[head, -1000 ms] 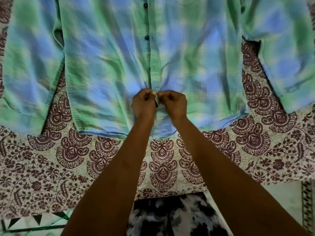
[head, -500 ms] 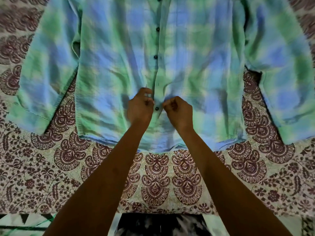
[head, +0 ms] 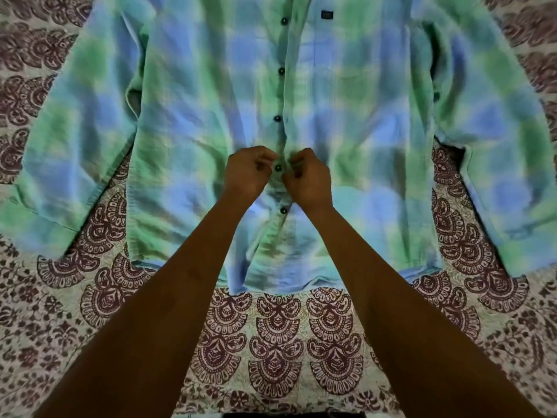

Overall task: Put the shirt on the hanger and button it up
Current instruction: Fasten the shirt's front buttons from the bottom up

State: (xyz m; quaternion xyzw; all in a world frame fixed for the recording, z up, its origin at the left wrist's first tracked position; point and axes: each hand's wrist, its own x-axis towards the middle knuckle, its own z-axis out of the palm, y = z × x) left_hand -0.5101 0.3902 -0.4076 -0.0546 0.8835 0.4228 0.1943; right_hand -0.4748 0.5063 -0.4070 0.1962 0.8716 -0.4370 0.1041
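Probably a home: patterned maroon bedspread [head: 275,342] covering a bed

Crinkled matt cotton shirt [head: 346,116], glossy dark buttons [head: 278,118], printed bedcloth [head: 271,342]

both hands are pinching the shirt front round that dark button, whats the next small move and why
Probably let go and shift both hands along the placket. The button between the left hand and right hand already shows fully on top of the shirt, so it looks done. Whether the buttons above and below are fastened is unclear.
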